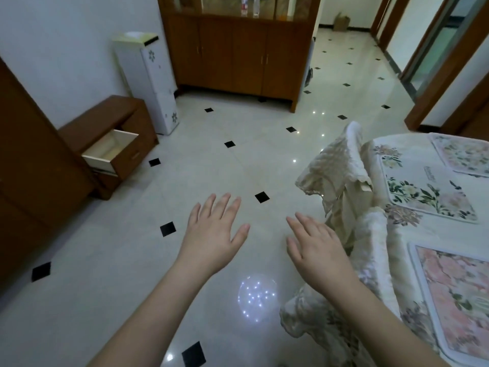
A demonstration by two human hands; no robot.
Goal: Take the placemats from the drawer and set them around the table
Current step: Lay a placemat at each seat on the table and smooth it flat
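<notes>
My left hand point(214, 231) and my right hand point(315, 247) hover over the tiled floor, palms down, fingers spread, holding nothing. At the right stands the table point(381, 260) under a cream floral cloth. Three floral placemats lie on it: a pink one point(455, 300) nearest me, one with green leaves point(426, 194) in the middle, and a third point(463, 154) at the far edge. To the left, a low brown cabinet has its top drawer point(112, 152) pulled open; the part of its white inside that I see looks bare.
A chair point(338, 170) draped in cream fabric stands against the table, just right of my right hand. A white narrow unit point(150, 80) and a large wooden sideboard point(238, 54) stand against the far wall. A dark wooden panel point(26, 168) fills the left edge. Glossy floor lies between.
</notes>
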